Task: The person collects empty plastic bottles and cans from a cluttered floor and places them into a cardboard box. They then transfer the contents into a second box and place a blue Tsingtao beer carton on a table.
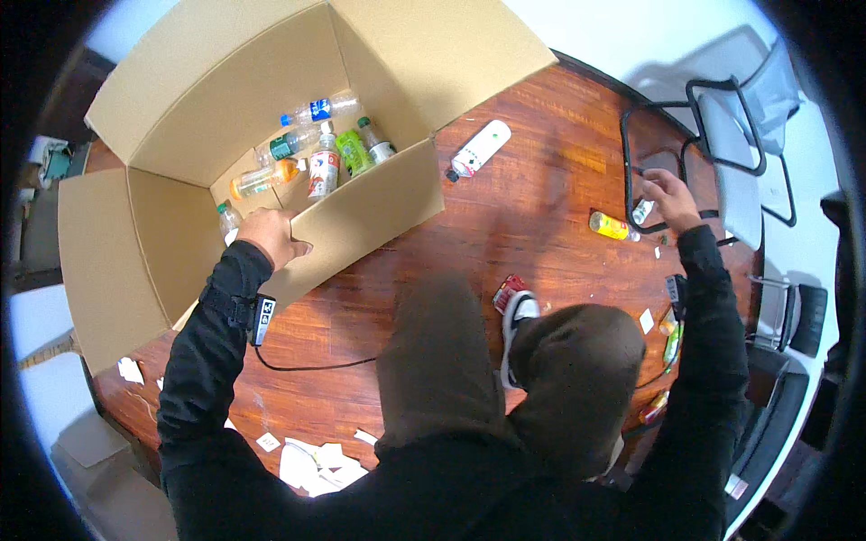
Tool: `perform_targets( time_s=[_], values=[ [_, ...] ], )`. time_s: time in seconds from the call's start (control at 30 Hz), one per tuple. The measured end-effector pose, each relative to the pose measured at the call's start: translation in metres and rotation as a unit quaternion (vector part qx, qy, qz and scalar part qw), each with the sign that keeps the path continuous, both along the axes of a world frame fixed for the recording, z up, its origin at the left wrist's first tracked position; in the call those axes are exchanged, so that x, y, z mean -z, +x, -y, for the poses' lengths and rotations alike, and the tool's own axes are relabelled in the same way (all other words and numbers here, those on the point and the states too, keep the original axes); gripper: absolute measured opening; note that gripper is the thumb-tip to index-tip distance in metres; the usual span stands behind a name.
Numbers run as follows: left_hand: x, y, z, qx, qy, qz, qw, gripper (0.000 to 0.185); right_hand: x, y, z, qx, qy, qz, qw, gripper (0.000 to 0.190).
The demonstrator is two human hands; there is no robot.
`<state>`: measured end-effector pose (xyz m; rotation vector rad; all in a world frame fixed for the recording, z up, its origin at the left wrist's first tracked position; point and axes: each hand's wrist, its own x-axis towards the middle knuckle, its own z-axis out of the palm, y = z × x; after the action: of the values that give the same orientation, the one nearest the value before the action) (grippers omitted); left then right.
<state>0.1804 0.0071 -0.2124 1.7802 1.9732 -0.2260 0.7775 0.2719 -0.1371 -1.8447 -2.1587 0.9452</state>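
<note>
My left hand (pixel 270 237) grips the near wall of a large open cardboard box (pixel 372 216). Inside the box lie several plastic bottles, among them one with a blue cap (pixel 321 109), one with orange contents (pixel 264 179) and one with a green wrapper (pixel 354 152). My right hand (pixel 666 196) is over the black tube frame of a chair (pixel 626 149), its fingers bent; whether it touches the frame or holds anything is unclear. Just below and left of it a yellow-labelled bottle (pixel 612 226) lies on the floor, and another small bottle (pixel 643 211) is partly behind the frame.
A white bottle with a black cap (pixel 482 147) lies on the wooden floor right of the box. A red packet (pixel 507 292) is by my shoe (pixel 521 311). Scraps of paper (pixel 318 466) lie at the lower left, more bottles (pixel 672 345) beside my right forearm. A cable hangs from my left wrist.
</note>
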Motion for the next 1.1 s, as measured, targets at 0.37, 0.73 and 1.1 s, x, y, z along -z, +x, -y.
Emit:
perform_targets(
  time_s=[0.37, 0.73, 1.1],
  values=[
    [-0.029, 0.026, 0.019, -0.042, -0.025, -0.012, 0.999, 0.037, 0.212, -0.177, -0.058, -0.299, 0.031, 0.289, 0.909, 0.065],
    [-0.035, 0.028, 0.033, -0.106, -0.072, -0.058, 0.990, 0.035, 0.290, -0.225, -0.052, -0.429, 0.141, 0.343, 0.824, 0.044],
    [-0.015, 0.015, 0.027, -0.101, -0.048, -0.080, 0.991, 0.045, 0.205, -0.157, -0.007, -0.231, -0.030, -0.002, 0.972, 0.059]
  ],
)
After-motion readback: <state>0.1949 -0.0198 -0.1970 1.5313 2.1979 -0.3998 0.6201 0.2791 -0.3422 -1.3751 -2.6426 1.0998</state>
